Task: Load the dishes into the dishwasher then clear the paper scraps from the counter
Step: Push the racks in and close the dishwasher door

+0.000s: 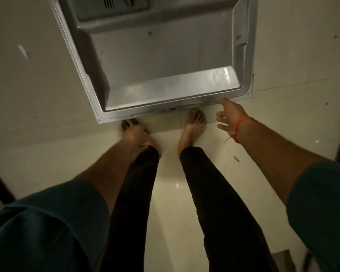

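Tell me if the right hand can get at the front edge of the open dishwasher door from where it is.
Probably yes. The right hand is open, fingers spread, with its fingertips right at the door's front edge near the right corner. Nothing lies between them; whether they already touch is unclear.

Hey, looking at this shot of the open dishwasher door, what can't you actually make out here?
- Racks and dishes: head view, cut off by the top edge beyond the dishwasher door.
- Left hand: blurred over the left foot; grip unclear.
- Right hand: whether its fingertips touch the door rim.
- Counter and paper scraps: out of frame.
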`<action>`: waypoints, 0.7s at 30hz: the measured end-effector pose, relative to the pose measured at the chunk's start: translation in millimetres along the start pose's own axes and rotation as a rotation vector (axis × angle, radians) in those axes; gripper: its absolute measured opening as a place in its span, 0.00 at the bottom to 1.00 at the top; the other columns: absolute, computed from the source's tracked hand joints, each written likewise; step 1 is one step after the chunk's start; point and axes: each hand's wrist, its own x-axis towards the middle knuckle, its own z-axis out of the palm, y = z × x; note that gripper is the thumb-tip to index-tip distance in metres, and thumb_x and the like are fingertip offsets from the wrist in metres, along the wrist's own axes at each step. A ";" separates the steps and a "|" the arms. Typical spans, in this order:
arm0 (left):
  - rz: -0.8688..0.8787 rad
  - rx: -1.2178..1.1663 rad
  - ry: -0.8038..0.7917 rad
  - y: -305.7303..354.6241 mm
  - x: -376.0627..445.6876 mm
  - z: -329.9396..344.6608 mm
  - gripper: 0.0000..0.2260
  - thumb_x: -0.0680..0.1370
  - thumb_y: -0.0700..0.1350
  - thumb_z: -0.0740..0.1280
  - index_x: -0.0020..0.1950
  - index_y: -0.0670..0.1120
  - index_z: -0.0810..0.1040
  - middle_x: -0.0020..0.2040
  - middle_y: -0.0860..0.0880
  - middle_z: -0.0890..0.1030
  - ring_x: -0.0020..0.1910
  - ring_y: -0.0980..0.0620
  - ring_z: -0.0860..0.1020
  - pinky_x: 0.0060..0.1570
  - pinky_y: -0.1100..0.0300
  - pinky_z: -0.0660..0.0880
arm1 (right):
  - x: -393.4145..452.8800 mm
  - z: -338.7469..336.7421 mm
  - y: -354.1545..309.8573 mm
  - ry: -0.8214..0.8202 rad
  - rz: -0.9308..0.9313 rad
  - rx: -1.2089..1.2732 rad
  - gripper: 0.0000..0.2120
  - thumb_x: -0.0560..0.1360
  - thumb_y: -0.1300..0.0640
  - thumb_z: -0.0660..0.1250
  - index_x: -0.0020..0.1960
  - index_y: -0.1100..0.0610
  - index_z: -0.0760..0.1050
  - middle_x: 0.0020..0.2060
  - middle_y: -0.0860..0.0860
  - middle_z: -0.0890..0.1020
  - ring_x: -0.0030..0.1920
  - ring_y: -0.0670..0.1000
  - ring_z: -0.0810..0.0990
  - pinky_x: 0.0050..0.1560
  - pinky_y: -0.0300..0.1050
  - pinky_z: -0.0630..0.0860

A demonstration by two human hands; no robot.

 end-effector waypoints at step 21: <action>0.184 -1.197 0.117 5.1 140.3 6.7 0.44 0.67 0.78 0.64 0.75 0.52 0.69 0.66 0.43 0.78 0.62 0.39 0.79 0.63 0.38 0.77 | 125.8 48.7 25.5 -0.154 0.008 0.938 0.38 0.65 0.37 0.79 0.68 0.53 0.73 0.62 0.60 0.79 0.60 0.63 0.80 0.61 0.66 0.77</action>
